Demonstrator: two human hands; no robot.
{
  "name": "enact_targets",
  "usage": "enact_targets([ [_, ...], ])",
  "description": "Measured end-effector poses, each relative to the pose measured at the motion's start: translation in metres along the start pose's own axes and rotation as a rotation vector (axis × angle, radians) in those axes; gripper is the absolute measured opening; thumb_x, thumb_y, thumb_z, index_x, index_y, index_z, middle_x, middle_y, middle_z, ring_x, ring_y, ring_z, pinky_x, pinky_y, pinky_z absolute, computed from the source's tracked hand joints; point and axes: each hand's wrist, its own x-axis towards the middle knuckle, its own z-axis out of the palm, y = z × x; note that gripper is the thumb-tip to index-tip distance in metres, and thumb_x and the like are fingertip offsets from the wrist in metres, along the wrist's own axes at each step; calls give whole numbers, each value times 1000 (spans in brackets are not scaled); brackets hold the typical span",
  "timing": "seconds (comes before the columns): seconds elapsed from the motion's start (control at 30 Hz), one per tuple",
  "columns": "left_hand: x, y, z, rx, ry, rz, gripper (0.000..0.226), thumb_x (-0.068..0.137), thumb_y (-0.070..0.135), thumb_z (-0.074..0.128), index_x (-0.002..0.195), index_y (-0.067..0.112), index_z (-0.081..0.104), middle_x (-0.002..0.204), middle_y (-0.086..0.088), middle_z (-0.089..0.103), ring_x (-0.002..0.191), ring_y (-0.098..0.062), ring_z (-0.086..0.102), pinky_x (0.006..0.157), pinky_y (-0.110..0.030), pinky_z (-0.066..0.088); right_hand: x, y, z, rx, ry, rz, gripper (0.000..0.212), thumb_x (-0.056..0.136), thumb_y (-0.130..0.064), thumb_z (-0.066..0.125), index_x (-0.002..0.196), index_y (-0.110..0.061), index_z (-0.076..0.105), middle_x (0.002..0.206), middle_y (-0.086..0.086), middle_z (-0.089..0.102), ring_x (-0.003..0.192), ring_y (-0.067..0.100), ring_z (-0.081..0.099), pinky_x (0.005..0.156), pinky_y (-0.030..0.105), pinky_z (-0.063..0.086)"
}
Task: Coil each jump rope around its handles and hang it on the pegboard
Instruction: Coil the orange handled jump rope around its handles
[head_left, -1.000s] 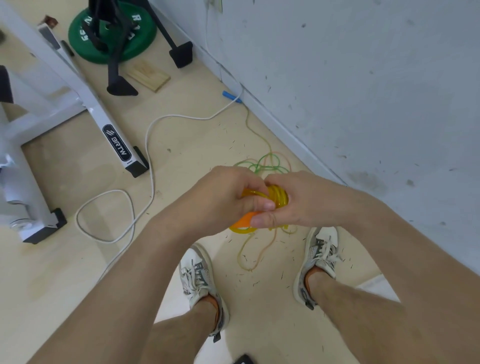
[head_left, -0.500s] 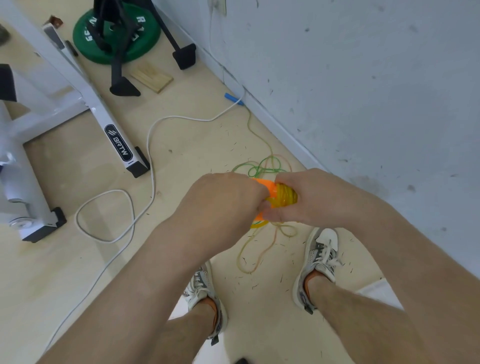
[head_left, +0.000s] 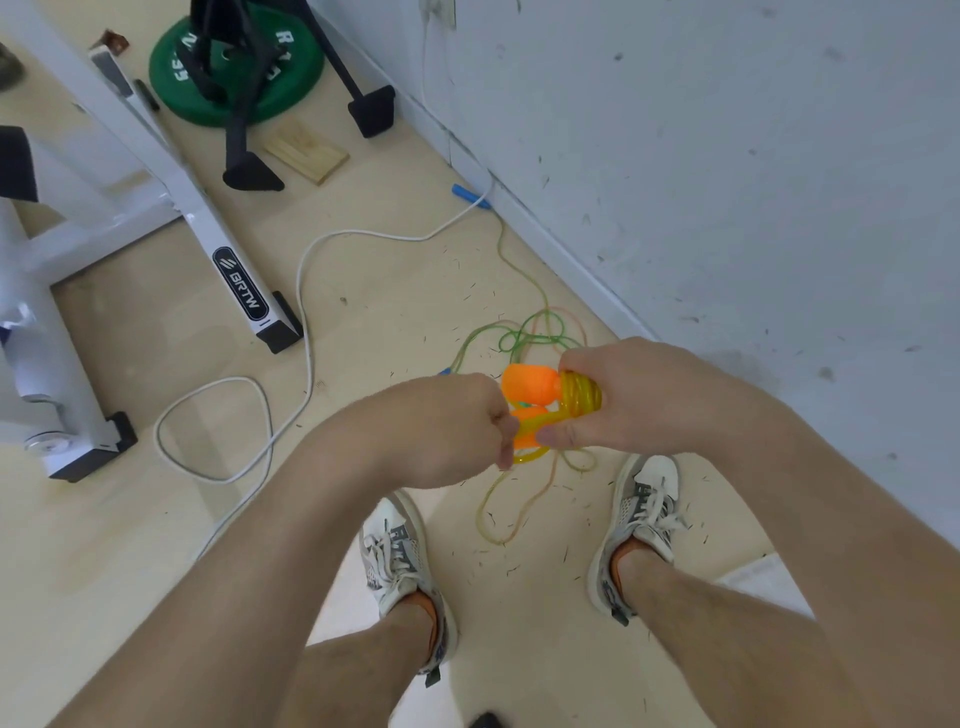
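Your right hand (head_left: 639, 395) is wrapped round the orange handles (head_left: 530, 384), thumb pressing the jump rope (head_left: 581, 396)'s yellow coils against them. Just left of the handles, your left hand (head_left: 441, 431) is curled and pinches the free strand. The slack hangs below the handles to the floor between your shoes (head_left: 644, 499). The rope looks light, springy and slick, so it may unwind. Pin the last turn under your thumb and grip the strand close in. Beyond the handles a green rope (head_left: 524, 332) lies tangled, and farther off there is a blue handle (head_left: 464, 192).
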Motion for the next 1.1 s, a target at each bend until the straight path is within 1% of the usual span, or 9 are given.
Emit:
enact_targets([
  [0.1,-7,-10,-7,-251,-154,64,31,98,27,45,88,20,73,75,3,55,70,-10,51,74,-27,43,-3,1,-1,48,-16,-12,45,74,-72,63,84,-30,51,78,-11,56,73,3,52,57,26,34],
  [0.23,-6,-15,-4,-229,-147,126,44,94,48,46,70,23,72,68,11,57,68,-1,51,74,-21,44,-3,10,-4,7,-5,52,44,74,-76,58,82,-33,49,78,-12,55,73,6,53,61,28,41],
  [0.3,-4,-12,1,-294,-53,125,50,93,53,41,70,22,74,63,12,57,59,1,49,66,-21,41,-2,16,-5,-40,15,101,49,74,-78,55,87,-31,52,79,-11,54,73,7,52,63,31,44],
  [0.4,3,-14,0,-412,313,61,55,96,54,36,80,18,74,63,1,62,54,-8,48,62,-27,41,-2,14,-3,-70,26,79,45,75,-77,55,87,-34,46,77,-13,50,69,3,46,57,28,36],
  [0.5,0,-10,-7,-590,340,30,59,95,59,32,79,18,73,65,-2,67,49,-9,43,57,-27,38,-2,4,-1,-131,28,37,42,77,-75,57,88,-37,42,72,-14,44,67,4,45,51,27,28],
  [0.67,3,-7,6,-10,193,-42,58,89,63,43,52,23,61,37,12,51,37,0,46,51,-24,34,1,-14,11,-286,109,-9,45,78,-72,55,85,-31,38,72,-11,40,75,15,48,49,28,25],
  [0.8,2,-8,1,-79,112,-38,52,84,66,48,62,23,67,40,13,53,40,4,47,52,-23,34,0,-18,13,-280,173,8,44,79,-70,55,84,-29,38,71,-10,40,72,15,47,50,28,24],
  [0.9,-4,-7,5,-5,-48,-8,44,81,58,60,69,17,69,54,6,64,51,-2,54,60,-29,48,0,-14,11,-279,180,27,46,77,-71,56,87,-30,40,76,-10,44,75,17,50,51,28,27],
  [1.1,-7,-16,-3,23,146,54,22,90,27,55,77,17,70,63,3,68,55,-4,57,62,-24,48,1,-8,7,-170,55,-14,49,74,-75,59,89,-30,47,76,-11,48,75,13,51,54,29,33],
])
